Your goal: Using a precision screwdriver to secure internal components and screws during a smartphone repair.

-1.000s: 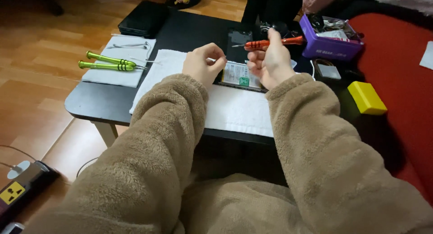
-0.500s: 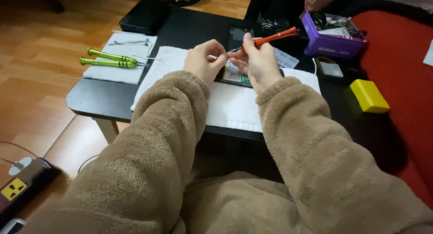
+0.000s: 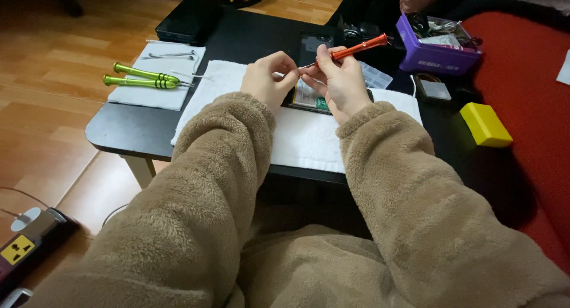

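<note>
While right hand [image 3: 341, 82] grips orange screwdriver [image 3: 356, 48] | left hand [image 3: 270, 79] pinching, perhaps its tip.

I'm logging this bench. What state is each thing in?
Orange screwdriver: held in right hand, tip meeting left hand.
Opened device: flat on white towel, partly hidden.
Green screwdrivers: lying side by side, untouched.
Purple box: open, filled.
Yellow block: lying apart.

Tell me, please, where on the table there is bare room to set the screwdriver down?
Bare patches: the white towel in front of the sleeves, and the dark table corner below the green screwdrivers. It is crowded behind the hands, around the purple box and yellow block.
</note>
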